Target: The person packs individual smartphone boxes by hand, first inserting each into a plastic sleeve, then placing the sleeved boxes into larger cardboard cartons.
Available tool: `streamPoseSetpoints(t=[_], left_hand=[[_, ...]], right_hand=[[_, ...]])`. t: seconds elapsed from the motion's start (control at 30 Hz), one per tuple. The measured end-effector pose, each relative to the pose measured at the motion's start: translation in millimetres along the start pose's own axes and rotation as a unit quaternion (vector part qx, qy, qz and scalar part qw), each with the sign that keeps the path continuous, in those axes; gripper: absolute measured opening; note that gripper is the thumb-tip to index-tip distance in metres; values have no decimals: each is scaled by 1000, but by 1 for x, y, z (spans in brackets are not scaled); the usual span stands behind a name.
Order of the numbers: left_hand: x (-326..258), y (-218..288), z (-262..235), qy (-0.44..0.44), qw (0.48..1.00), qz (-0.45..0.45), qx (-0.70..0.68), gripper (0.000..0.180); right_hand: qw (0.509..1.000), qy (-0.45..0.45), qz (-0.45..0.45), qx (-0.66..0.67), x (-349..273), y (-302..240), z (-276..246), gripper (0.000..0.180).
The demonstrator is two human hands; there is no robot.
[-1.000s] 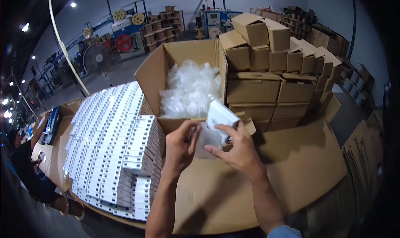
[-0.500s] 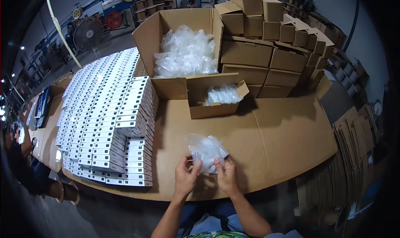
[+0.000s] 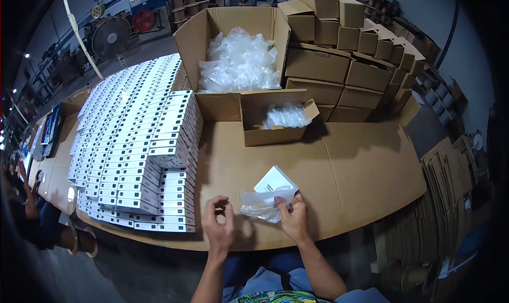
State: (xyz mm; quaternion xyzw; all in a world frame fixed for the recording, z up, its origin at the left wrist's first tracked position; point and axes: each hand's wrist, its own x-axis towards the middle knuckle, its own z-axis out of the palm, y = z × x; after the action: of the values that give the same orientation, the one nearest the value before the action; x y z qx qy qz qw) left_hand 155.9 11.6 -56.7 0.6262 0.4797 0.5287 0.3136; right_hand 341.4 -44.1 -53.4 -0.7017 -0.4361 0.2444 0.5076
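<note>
Box (image 3: pixel 273 178) and plastic bag (image 3: pixel 262 212) in right hand (image 3: pixel 295 219), left hand (image 3: pixel 218 222) loose nearby.

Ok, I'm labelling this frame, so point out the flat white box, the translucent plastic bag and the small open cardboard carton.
Flat white box (image 3: pixel 273 179): head view, uncovered upper face.
Translucent plastic bag (image 3: pixel 262 199): head view, near its middle.
Small open cardboard carton (image 3: pixel 274 138): head view, front wall.

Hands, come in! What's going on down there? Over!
Right hand gripping white box and clear bag. Left hand empty, beside bag. Nothing blocking hands; stack of white boxes off left.
</note>
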Motion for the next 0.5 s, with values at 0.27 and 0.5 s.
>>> streamPoseSetpoints(t=[0.27, 0.5], left_hand=[[5, 71, 21, -93, 931, 303, 182, 50], [11, 61, 41, -102, 934, 270, 210, 41]], right_hand=[[995, 28, -101, -7, -1, 2, 4, 25], [995, 21, -92, -28, -4, 2, 3, 17]])
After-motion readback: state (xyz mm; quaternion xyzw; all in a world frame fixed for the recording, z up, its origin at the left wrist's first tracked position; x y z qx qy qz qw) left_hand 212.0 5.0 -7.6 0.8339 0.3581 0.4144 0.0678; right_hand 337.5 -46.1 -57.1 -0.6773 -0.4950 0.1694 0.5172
